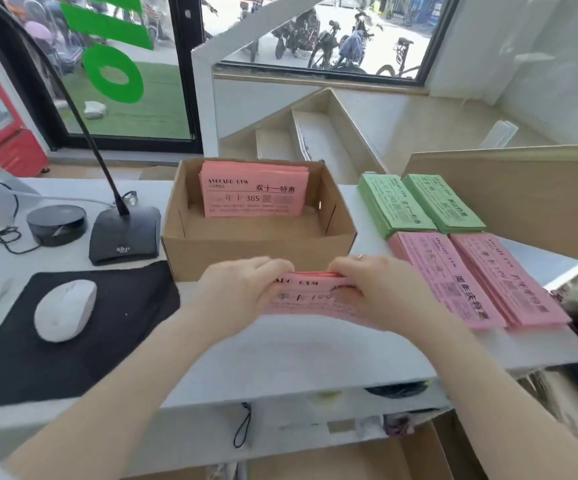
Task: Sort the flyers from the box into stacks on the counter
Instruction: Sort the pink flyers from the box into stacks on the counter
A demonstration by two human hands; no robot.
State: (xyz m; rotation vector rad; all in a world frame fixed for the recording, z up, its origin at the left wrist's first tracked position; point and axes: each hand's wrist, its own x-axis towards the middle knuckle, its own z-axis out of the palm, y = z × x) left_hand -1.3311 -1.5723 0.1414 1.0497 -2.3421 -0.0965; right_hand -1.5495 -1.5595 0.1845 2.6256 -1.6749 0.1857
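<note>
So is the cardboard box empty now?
No, the cardboard box holds a bundle of pink flyers leaning against its back wall.

Bare counter (301, 351) before the hands, box (260, 244) walling the far side (stacks (467, 271) crowd right), mouse (65, 309) left

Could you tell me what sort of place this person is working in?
Probably a gym's street-front reception counter: a gooseneck desk microphone, pink flyers printed with a gym name in a cardboard box, and bicycles parked outside the window.
</note>
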